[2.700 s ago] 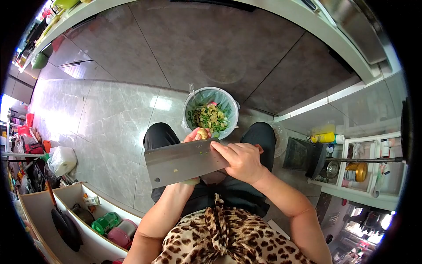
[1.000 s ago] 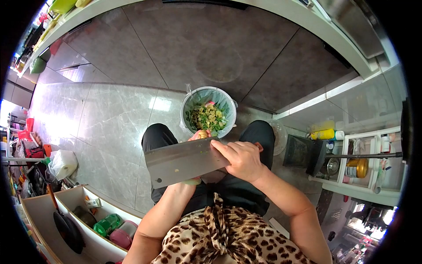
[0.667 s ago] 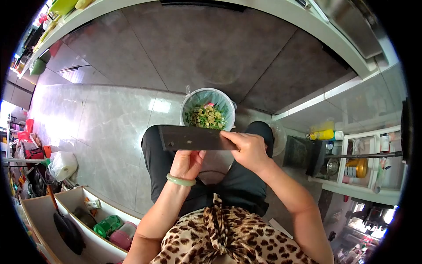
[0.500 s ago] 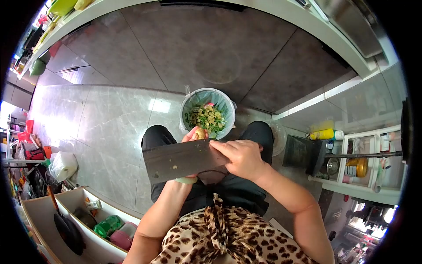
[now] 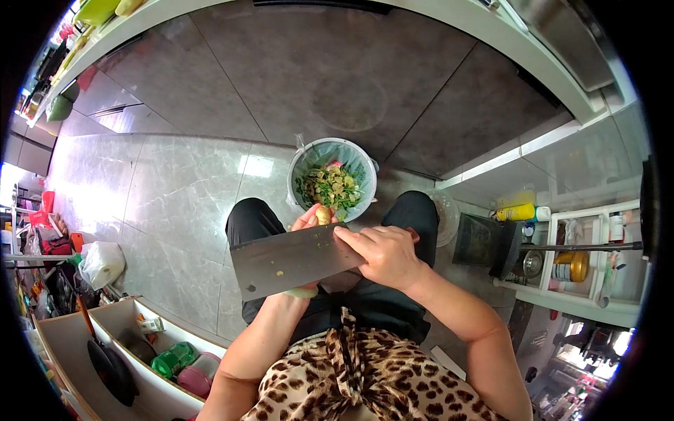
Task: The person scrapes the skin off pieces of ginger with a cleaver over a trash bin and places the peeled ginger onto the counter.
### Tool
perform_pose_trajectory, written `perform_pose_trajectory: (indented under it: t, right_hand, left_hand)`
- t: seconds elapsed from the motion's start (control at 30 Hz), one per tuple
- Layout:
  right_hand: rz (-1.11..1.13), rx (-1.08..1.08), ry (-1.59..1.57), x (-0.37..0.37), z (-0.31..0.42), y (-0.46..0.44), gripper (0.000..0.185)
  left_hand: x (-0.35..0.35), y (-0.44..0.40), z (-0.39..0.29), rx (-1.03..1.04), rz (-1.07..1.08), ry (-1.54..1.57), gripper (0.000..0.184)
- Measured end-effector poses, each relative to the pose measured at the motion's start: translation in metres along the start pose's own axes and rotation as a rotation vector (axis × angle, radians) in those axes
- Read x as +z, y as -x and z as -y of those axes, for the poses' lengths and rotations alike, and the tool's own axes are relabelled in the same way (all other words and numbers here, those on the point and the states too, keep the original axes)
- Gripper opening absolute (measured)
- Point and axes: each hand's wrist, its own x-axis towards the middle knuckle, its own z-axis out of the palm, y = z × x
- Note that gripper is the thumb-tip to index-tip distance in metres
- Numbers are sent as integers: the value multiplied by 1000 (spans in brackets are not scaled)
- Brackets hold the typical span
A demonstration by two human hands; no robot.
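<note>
My right hand grips a broad dark cleaver at its right end, with the index finger laid on the blade. Its handle is hidden in that hand. Small food bits stick to the blade. Behind the cleaver, my left hand holds a small yellow-brown root piece, possibly ginger, close to the blade's upper edge. Most of the left palm is covered by the blade. Just beyond both hands is a lined waste bin with green leaves and yellowish scraps in it.
My knees flank the bin, which stands on grey tiles against dark cabinets. At left, an open-topped box contains a pan and a green bottle. To the right are a dustpan and a white rack with bottles.
The cleaver has shifted slightly downward, and more of the root piece shows above its edge. Both hands keep their hold.
</note>
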Motion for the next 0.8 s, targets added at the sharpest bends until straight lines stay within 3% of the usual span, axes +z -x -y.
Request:
perform_pose_trajectory:
  t: [0.23, 0.33, 0.4, 0.43, 0.5, 0.6, 0.67, 0.73, 0.8]
  right_hand:
    - [-10, 9, -2, 3, -4, 6, 47]
    - [-4, 10, 10, 1, -7, 6, 49]
    - [-15, 12, 14, -1, -11, 6, 53]
    - [-15, 12, 14, -2, -14, 5, 53]
    - [-18, 78, 28, -3, -21, 4, 51]
    - [-111, 102, -47, 2, -33, 3, 48]
    - [-87, 74, -58, -4, -22, 2, 48]
    - [-10, 34, -33, -11, -6, 1, 50]
    - [-4, 16, -42, -7, 2, 2, 53]
  left_hand:
    - [2, 4, 0, 20, -107, -117, 39]
    - [-7, 1, -1, 9, -60, -88, 34]
    - [-7, 0, -7, -125, 176, 197, 25]
    - [-4, 5, -6, -125, 175, 197, 25]
    - [4, 17, -2, -32, -94, 40, 20]
    - [-6, 8, -1, -6, -33, -108, 19]
    - [-13, 3, -2, -6, -54, -13, 21]
    - [-2, 0, -8, -98, 134, 194, 23]
    - [0, -6, -6, -110, 95, 100, 31]
